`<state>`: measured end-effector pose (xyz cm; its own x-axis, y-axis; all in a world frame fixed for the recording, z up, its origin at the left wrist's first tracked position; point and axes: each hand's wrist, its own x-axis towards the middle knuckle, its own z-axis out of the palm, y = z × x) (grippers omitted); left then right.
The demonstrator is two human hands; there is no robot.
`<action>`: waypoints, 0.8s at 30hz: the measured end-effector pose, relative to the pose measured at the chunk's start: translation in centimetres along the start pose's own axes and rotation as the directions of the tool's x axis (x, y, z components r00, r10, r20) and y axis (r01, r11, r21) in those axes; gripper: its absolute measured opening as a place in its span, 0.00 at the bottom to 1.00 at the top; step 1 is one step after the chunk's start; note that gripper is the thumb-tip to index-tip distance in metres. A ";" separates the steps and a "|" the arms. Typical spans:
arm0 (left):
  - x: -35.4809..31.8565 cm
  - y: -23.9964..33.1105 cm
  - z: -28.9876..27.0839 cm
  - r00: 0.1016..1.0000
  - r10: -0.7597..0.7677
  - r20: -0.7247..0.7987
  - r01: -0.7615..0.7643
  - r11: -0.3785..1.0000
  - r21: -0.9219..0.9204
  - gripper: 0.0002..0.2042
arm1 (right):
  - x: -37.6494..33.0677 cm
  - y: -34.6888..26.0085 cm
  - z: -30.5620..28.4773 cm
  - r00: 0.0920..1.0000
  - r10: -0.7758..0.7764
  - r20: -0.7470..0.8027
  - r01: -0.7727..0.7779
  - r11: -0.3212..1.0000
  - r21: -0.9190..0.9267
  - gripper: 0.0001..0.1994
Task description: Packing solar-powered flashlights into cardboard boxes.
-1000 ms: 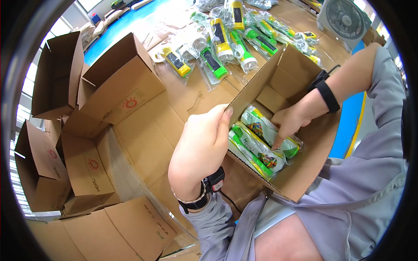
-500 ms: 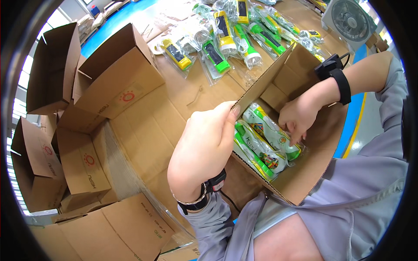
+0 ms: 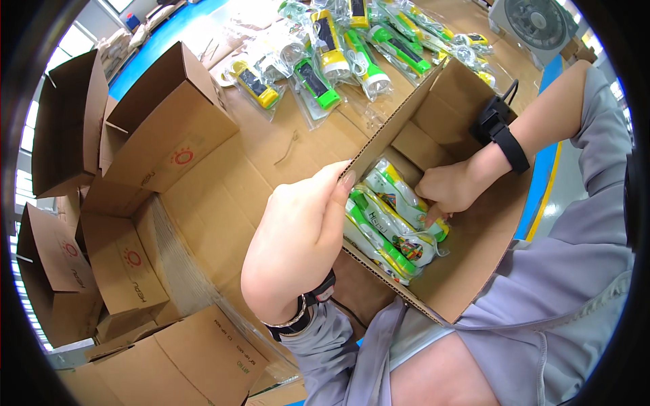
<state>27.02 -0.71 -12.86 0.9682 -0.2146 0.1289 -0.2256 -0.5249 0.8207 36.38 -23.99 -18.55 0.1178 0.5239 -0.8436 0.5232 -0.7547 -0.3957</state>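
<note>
An open cardboard box (image 3: 474, 281) is tilted in front of me, with several flashlights in clear printed bags lying side by side in it. My left hand (image 3: 298, 230) is closed over the upper edge of its left wall, the thumb on the inner side. Inside the box, my right hand (image 3: 448, 188) reaches down with curled fingers against the lower end of the rightmost bagged flashlight (image 3: 398, 196); some fingertips are hidden. Beside that one lies another bagged flashlight (image 3: 382, 220), green, white and yellow, near the left wall.
Many bagged yellow and green flashlights (image 3: 328, 44) are heaped on the cardboard-covered table (image 3: 250, 176) at the far side. Open cardboard boxes (image 3: 169, 128) stand at the left, and a closed-looking carton (image 3: 183, 358) at the lower left. A white fan (image 3: 531, 27) stands far right.
The whole view has shifted slightly, so most things appear farther left. My right hand stays at the bagged flashlight in the box, its fingers a little lower. My left hand keeps its hold.
</note>
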 end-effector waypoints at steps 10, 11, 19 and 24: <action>0.1 0.7 -0.4 0.994 -0.091 0.066 0.091 0.996 0.001 0.10 | -0.7 -0.5 0.8 0.974 0.225 -0.014 -0.128 0.604 0.787 0.14; 0.1 0.7 -0.6 0.993 -0.101 0.061 0.100 0.995 0.013 0.10 | -0.3 0.6 0.9 0.993 0.075 -0.096 0.018 0.686 0.727 0.14; 0.6 0.5 0.0 0.988 -0.093 0.122 0.092 0.996 0.009 0.11 | -4.1 -0.9 -0.7 0.989 0.134 0.059 -0.096 0.292 0.952 0.07; 0.6 0.1 0.0 0.980 0.197 -0.029 -0.199 0.968 -0.153 0.27 | -8.0 -1.6 -2.7 0.999 0.008 -0.049 0.046 0.221 0.974 0.05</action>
<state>27.62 -0.93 -12.69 0.9076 -0.2898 0.3037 -0.3942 -0.3396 0.8540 36.90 -25.88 -10.14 0.1628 0.5366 -0.8280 -0.7014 -0.5273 -0.4797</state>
